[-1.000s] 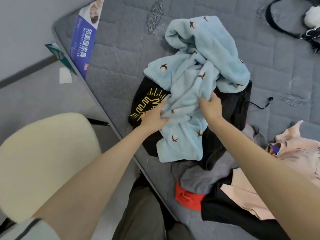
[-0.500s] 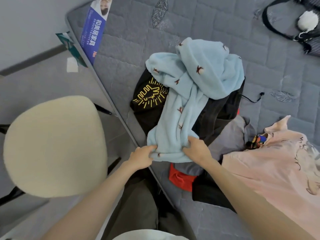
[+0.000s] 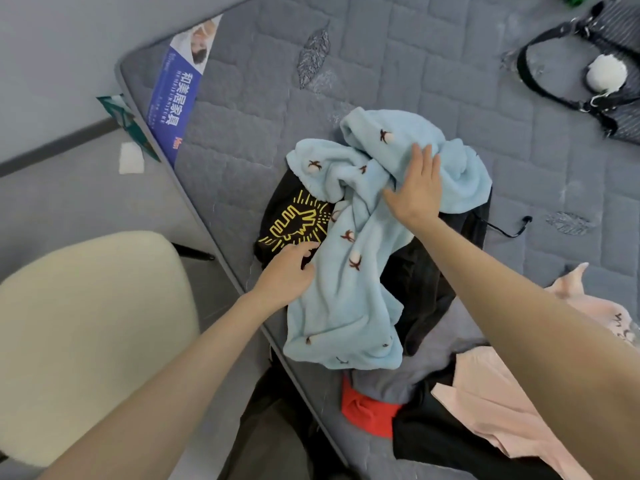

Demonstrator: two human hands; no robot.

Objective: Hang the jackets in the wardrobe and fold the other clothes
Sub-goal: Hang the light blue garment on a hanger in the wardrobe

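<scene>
A fluffy light blue garment point(image 3: 349, 299) with small brown-and-white marks lies crumpled on the grey mattress point(image 3: 249, 109), on top of a black garment with a yellow print point(image 3: 298, 220). My right hand point(image 3: 417, 188) lies flat with straight fingers on the upper bunched part of the blue garment. My left hand point(image 3: 287, 271) touches the blue garment's left edge over the black one; its fingertips are hidden by the fabric. Below lie a grey piece point(image 3: 381, 386), a red piece point(image 3: 367, 414), a black piece point(image 3: 446, 441) and a pink garment point(image 3: 498, 410).
A cream chair seat point(image 3: 86, 341) stands at the left beside the mattress edge. A black strappy bag with a white pompom point(image 3: 606, 77) lies at the top right. A blue label point(image 3: 176, 98) sits on the mattress corner. My dark trouser leg point(image 3: 277, 427) shows below.
Both hands have let go of the blue garment's lower hem. The right hand moved up onto its bunched top; the left moved up to its left edge.
</scene>
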